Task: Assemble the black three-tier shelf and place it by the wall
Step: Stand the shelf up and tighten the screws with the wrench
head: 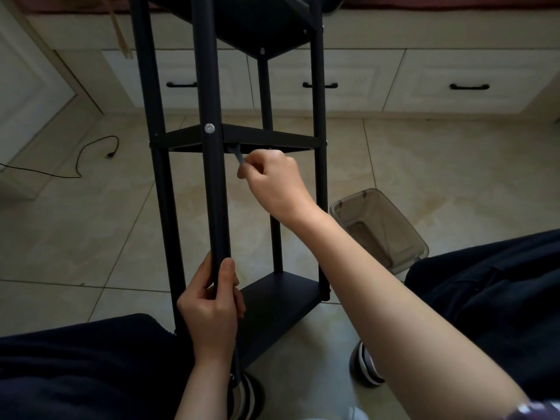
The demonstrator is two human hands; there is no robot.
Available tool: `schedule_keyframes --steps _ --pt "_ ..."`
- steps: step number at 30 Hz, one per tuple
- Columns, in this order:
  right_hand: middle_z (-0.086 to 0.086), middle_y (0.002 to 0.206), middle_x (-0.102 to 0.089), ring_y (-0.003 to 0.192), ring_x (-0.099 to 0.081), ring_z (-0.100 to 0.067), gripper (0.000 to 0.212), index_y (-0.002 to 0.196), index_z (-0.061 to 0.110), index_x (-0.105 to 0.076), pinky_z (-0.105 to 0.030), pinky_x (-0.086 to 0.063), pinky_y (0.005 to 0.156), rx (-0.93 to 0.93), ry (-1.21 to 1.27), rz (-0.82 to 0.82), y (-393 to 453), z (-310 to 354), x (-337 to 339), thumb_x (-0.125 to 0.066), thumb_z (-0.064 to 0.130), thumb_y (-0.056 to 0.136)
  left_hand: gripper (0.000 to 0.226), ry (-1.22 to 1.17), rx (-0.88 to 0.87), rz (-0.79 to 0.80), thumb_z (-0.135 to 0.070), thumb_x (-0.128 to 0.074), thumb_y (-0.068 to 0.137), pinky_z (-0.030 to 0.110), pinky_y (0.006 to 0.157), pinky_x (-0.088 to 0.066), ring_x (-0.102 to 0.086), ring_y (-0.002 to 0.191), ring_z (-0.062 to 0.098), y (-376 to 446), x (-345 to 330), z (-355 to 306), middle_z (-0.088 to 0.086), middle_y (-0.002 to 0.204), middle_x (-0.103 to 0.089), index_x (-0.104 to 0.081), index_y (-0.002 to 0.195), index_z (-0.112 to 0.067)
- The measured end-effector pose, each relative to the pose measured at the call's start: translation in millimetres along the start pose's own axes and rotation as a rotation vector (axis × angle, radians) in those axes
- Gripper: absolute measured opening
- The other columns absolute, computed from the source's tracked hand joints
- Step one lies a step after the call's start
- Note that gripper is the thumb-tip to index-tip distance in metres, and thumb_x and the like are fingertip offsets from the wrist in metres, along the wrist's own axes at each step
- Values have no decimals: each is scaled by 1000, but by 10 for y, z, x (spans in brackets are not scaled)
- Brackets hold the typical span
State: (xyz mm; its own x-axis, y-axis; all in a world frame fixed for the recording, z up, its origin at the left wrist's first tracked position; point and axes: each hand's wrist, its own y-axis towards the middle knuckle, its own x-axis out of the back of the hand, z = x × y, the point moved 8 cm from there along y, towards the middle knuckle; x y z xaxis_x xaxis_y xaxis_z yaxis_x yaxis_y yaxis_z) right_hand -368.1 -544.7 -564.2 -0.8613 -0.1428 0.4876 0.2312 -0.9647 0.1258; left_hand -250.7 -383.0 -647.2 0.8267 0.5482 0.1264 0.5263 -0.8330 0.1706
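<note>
The black three-tier shelf (242, 137) is standing on the tiled floor (91, 222) between the person's knees. The left hand (212, 307) is gripping the near post (213, 192); the right hand (272, 177) is pinching a small wrench (238, 154) under the middle tier. A clear plastic box (381, 228) is sitting nearby.

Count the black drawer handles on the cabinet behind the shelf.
3. Left handle shows between the shelf's two left posts; middle handle sits at the right post; right handle is on the far drawer. Posts may hide more.
</note>
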Motion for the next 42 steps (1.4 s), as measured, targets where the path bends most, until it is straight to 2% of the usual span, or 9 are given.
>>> schedule_keyframes --steps 4,14,17,19,25,32,36,39,42 --pt "-2 85 -69 69 -63 -17 21 95 14 -71 -41 -57 72 3 -2 4 14 52 27 -51 18 99 31 -5 1 5 -44 -57 95 24 37 -40 -51 39 18 -6 -9 -6 5 64 -58 -68 89 -16" --pt "-3 79 -70 70 -67 -13 23 99 8 -74 -23 -54 67 6 50 -25 75 90 78 -51 10 99 30 -24 -1 33 -34 -59 98 25 37 -40 -49 38 18 -10 -49 -4 6 63 -56 -69 101 -5" --pt "-3 76 -72 60 -64 -1 24 94 5 -74 -13 -49 59 27 73 -44 61 76 69 -51 8 99 36 -21 2 35 -32 -57 95 25 37 -40 -49 38 19 -18 -69 -9 6 64 -56 -68 105 1" --pt "-1 74 -72 54 -61 -3 25 87 4 -75 -16 -49 54 26 133 -60 58 61 62 -52 7 98 37 -28 4 43 -31 -57 95 25 37 -40 -48 38 19 -25 -88 -19 5 63 -56 -67 107 3" --pt "-11 69 -69 67 -68 -24 23 79 -1 -74 -39 -58 67 -29 391 -149 72 -98 -24 -59 7 95 32 -14 -4 79 -31 -57 96 26 38 -40 -47 37 21 -31 -119 -54 8 53 -52 -65 93 0" --pt "-2 68 -69 69 -66 -18 22 76 14 -73 -32 -55 69 -58 460 -255 60 -220 -59 -62 14 95 42 15 -18 98 -33 -56 94 27 38 -41 -48 38 21 -49 -144 -76 11 50 -51 -64 100 9" --pt "8 72 -67 69 -65 -6 13 88 4 -75 -27 -57 72 -17 422 -307 98 -208 -104 -63 8 93 45 19 -17 106 -33 -56 94 27 38 -40 -48 37 20 -52 -154 -88 10 49 -50 -63 101 11" --pt "-11 88 -72 85 -69 -24 23 98 -3 -73 -45 -57 80 -6 476 -337 93 -177 -140 -59 14 91 46 20 -20 111 -34 -56 94 25 39 -40 -48 37 19 -52 -160 -98 10 48 -50 -63 100 11" --pt "-27 91 -69 89 -67 -40 37 92 -10 -70 -50 -55 84 -66 592 -354 139 -204 -188 -51 21 85 48 22 -27 118 -36 -56 94 24 40 -40 -49 38 18 -53 -160 -101 9 50 -51 -64 100 11"
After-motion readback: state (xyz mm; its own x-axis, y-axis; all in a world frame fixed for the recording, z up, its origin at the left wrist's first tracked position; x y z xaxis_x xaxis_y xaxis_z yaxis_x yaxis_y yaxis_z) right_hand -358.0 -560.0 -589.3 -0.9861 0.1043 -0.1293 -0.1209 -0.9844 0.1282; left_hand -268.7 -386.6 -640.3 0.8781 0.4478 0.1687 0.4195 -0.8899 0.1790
